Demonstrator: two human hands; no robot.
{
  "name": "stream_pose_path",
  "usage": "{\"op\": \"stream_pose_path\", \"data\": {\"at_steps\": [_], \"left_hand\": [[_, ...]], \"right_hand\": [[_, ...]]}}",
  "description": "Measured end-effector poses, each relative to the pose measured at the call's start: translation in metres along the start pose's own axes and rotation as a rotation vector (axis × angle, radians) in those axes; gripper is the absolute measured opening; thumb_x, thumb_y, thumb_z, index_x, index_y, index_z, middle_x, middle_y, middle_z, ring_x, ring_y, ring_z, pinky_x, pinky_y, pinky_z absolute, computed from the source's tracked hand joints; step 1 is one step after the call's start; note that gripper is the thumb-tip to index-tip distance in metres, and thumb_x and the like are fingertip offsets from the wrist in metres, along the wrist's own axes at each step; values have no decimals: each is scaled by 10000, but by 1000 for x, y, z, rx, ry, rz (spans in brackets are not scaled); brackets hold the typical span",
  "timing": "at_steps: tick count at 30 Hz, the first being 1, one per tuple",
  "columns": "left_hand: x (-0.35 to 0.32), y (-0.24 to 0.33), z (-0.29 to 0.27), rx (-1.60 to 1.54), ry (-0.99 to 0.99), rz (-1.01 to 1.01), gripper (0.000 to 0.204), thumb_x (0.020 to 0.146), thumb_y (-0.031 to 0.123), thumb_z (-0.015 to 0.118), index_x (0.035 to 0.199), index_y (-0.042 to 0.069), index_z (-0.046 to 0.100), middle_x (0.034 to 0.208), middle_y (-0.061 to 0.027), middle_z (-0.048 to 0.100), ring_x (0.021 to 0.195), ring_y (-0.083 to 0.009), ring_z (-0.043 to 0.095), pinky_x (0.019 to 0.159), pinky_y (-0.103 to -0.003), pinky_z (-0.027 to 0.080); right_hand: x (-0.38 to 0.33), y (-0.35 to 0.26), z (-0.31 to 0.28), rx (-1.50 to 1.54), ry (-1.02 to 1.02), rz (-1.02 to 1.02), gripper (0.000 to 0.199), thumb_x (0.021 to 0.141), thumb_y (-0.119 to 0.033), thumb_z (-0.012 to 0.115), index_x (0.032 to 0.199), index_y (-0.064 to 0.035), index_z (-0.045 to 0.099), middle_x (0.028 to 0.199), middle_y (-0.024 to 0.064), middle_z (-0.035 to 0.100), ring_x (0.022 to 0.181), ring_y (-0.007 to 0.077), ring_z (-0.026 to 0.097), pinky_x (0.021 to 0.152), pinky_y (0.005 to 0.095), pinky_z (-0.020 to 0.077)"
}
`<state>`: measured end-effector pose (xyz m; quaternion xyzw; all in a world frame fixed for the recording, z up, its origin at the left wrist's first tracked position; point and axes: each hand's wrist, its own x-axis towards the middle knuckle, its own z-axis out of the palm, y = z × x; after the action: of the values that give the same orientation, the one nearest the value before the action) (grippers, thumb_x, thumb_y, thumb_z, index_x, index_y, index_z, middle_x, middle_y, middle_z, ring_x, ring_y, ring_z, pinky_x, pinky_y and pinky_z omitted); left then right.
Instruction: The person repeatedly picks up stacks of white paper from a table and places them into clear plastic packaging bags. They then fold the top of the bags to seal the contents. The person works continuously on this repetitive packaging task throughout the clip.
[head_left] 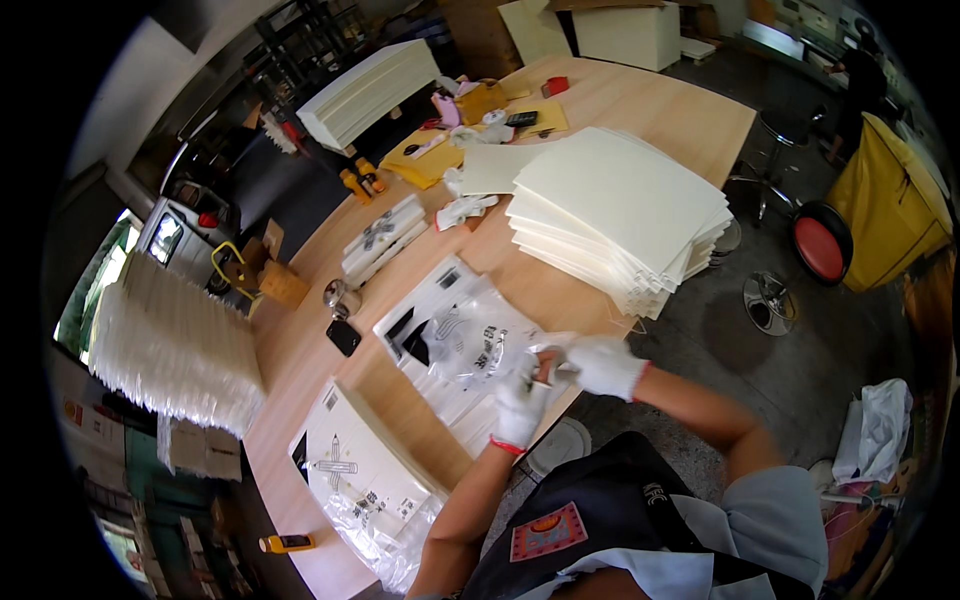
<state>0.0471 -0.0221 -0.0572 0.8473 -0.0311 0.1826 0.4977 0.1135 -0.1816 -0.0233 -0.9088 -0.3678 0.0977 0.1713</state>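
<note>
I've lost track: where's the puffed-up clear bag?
Near the head view's centre, the clear bag is beside the left hand, below and left of the fanned white sheet stack.

Pale wooden tabletop (660,105) evenly lit | grey concrete floor (690,395) dim | glare on clear plastic bag (492,318) | white-gloved right hand (604,368) blurred | edges fisheye-bent
</note>
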Motion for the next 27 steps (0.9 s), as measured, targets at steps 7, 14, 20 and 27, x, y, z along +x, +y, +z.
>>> {"op": "stream_pose_path", "data": {"at_steps": [7, 14, 20, 27], "left_hand": [[27, -22, 17, -383, -109, -323, 179, 936, 142, 520, 1043, 28, 606, 944, -48, 680, 521, -45, 497, 485, -196, 403], [68, 7, 52, -611, -329, -249, 298, 948, 126, 495, 1223, 11, 507, 1109, -64, 628, 855, -98, 575, 779, -232, 465], [87, -26, 65, -1141, -179, -740, 341, 921, 212, 518, 1176, -14, 499, 1074, -109, 593, 927, -194, 592, 788, -302, 495], [74, 12, -42, -431, -418, -670, 389, 760, 12, 556, 1147, -27, 533, 945, -88, 625, 795, -145, 610, 660, -271, 501]], "right_hand": [[-20, 139, -61, -456, 539, 63, 312, 780, -311, 615, 1029, -124, 592, 1070, 51, 591, 1023, 221, 535, 863, 362, 415], [-9, 179, -77, -543, 593, -311, 238, 798, -315, 586, 938, -128, 630, 931, 21, 651, 843, 225, 599, 724, 346, 468], [-50, 37, -62, -234, 384, -355, 339, 817, -419, 576, 1026, -160, 640, 919, 62, 628, 873, 253, 605, 854, 373, 460], [-72, 123, -4, 1069, 543, 240, 346, 853, -175, 605, 1159, -21, 552, 1087, 129, 601, 1036, 207, 579, 876, 322, 467]]}}
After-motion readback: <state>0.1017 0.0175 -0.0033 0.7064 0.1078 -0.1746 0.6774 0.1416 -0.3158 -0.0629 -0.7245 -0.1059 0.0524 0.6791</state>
